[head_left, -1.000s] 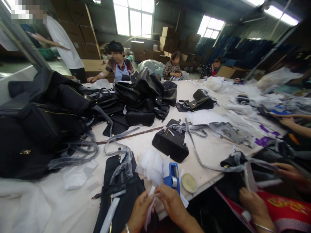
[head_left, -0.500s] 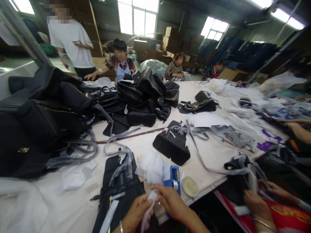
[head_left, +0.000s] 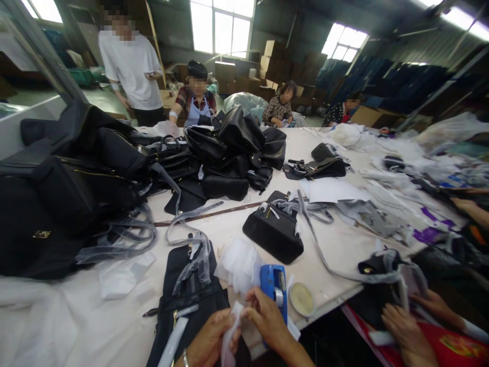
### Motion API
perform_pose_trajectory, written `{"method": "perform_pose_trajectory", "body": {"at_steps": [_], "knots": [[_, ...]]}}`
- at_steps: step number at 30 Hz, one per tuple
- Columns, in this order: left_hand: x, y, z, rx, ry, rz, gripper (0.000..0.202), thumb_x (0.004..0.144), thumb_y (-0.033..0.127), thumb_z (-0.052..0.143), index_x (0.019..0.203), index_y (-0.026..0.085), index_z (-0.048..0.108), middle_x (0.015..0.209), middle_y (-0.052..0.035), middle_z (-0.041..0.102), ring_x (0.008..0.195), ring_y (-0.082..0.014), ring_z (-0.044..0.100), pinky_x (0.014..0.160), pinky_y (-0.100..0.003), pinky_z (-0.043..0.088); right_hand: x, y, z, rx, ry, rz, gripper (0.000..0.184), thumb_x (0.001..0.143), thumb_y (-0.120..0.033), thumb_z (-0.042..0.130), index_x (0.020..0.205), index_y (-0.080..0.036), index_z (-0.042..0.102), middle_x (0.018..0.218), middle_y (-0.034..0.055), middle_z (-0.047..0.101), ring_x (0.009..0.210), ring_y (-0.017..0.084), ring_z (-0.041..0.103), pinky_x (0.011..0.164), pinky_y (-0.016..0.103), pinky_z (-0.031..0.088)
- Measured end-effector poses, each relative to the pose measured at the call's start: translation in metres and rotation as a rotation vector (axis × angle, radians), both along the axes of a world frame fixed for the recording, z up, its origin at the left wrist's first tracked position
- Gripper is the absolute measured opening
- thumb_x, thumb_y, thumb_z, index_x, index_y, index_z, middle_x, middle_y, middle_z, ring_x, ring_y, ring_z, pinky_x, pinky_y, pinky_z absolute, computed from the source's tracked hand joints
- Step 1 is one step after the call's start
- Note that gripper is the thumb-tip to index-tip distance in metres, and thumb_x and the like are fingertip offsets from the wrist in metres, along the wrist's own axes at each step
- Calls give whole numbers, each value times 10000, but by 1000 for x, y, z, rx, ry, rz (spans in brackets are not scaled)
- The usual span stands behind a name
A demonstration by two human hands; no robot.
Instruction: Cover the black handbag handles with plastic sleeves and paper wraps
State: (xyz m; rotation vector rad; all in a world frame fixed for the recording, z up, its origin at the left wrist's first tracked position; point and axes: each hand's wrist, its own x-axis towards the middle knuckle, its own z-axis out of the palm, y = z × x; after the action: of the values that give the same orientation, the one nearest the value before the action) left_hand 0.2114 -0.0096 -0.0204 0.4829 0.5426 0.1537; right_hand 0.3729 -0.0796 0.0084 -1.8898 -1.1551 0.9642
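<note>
A whitish, translucent strip of wrapping stands between my hands at the table's near edge. My left hand is closed round it, with the thumb on top. My right hand has its fingers bent, thumb and fingertips pinched at the strip's upper edge. Beside and under my left hand lies a black bag with straps in clear film and a white-wrapped piece. Just beyond my right hand stand a blue tape dispenser and a pile of thin white sheets.
Black bags are heaped at the left and back. Another black bag sits mid-table. A round tape roll lies near the edge. At right, a co-worker's hands handle a black bag; other people are across the table.
My right hand's fingers have lifted and bent more at the strip's top. The view has shifted slightly. Across the table, the person in the apron has drawn an arm in.
</note>
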Motion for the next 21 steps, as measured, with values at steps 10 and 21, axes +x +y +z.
{"method": "perform_pose_trajectory", "body": {"at_steps": [10, 21], "knots": [[7, -4, -8, 247, 204, 57, 445, 776, 559, 618, 892, 130, 624, 609, 4, 571, 490, -82, 455, 494, -211, 339, -16, -2, -2, -33, -17, -112, 247, 878, -306, 521, 660, -200, 570, 633, -9, 589, 636, 172, 556, 612, 273, 367], [14, -20, 1, 653, 350, 65, 440, 833, 541, 535, 1002, 143, 616, 657, -1, 576, 577, -134, 519, 538, -236, 406, -25, -2, -24, -56, 585, -267, 336, 770, -488, 619, 727, -158, 572, 540, -35, 546, 468, 114, 498, 486, 230, 341]]}}
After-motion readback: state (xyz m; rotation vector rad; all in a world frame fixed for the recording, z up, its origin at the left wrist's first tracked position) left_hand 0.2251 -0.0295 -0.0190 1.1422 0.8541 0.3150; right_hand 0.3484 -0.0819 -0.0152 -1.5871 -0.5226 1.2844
